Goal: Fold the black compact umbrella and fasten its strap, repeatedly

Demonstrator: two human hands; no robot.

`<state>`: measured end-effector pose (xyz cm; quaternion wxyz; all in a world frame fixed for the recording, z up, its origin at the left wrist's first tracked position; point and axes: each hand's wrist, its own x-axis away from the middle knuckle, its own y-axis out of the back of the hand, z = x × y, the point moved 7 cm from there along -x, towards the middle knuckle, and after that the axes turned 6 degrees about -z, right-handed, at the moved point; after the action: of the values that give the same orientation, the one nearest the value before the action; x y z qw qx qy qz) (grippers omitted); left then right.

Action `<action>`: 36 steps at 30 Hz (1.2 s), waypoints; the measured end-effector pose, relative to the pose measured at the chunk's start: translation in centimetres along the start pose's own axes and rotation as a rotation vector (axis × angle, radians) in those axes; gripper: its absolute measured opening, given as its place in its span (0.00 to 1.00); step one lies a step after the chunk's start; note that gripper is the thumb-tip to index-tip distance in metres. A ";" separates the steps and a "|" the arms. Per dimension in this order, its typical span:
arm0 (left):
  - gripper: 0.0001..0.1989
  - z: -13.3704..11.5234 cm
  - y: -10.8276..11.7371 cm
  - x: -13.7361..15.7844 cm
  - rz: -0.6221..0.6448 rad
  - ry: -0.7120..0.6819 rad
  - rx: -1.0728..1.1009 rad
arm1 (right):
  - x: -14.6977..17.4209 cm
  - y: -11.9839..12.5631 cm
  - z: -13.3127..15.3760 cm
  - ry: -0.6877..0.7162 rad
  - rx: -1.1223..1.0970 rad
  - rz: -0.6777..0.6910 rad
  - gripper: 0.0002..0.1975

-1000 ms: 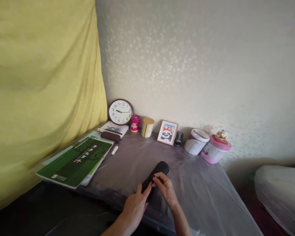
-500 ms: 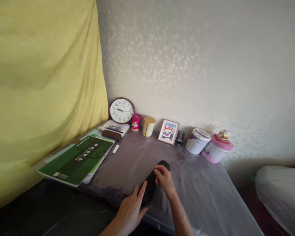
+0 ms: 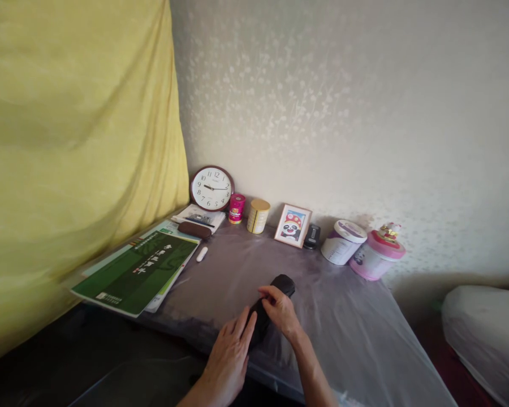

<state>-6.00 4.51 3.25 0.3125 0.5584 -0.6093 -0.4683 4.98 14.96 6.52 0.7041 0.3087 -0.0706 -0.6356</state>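
Black bundle [image 3: 261, 324] lies on the table [image 3: 343, 322], long axis running near-left to far-right, left hand [image 3: 229, 351] open along its near end, right hand [image 3: 281, 312] curled at its middle, grip indeterminable.

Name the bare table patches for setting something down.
Bare table: middle patch bordered by the white stick, picture frame and black bundle; right patch between the right hand, pink tub and table's right edge. Crowded: back row from clock to pink tub; left side, green book and brown case.
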 end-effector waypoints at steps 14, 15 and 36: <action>0.34 1.5 0.3 -0.6 0.045 0.116 0.197 | 5.6 10.3 -6.9 -0.371 -0.290 -0.348 0.19; 0.33 2.1 0.4 -0.8 0.031 0.138 0.246 | 6.0 10.4 -7.9 -0.389 -0.293 -0.370 0.19; 0.46 6.6 1.1 -2.9 -0.010 0.100 -0.083 | 7.9 9.4 -10.7 -0.393 -0.282 -0.423 0.17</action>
<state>-11.86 8.67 2.28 0.3633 0.5707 -0.5700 -0.4663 19.72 11.23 0.59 0.5650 0.0874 -0.0506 -0.8189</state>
